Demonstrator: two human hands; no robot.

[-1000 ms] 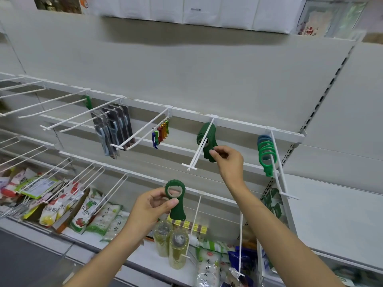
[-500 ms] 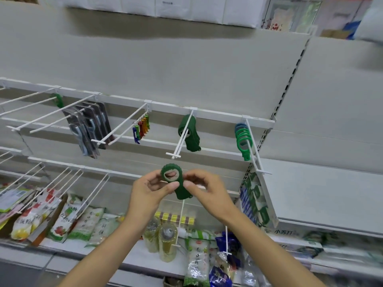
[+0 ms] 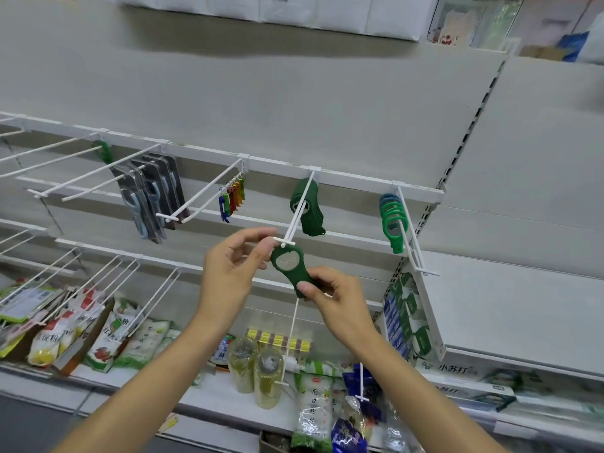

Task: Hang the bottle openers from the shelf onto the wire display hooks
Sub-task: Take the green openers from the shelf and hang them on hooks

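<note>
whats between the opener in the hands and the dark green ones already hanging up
In the head view, only the white wire hook spans that stretch: the held opener sits at its tip, and the hung dark green openers sit further back along it.

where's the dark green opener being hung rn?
Head view, centre: dark green bottle opener at the hook's tip, pinched by the right hand, left hand beside it.

Both arms raised — right grip [image 3: 322, 294] pinching, left grip [image 3: 240, 256] half-curled.
</note>
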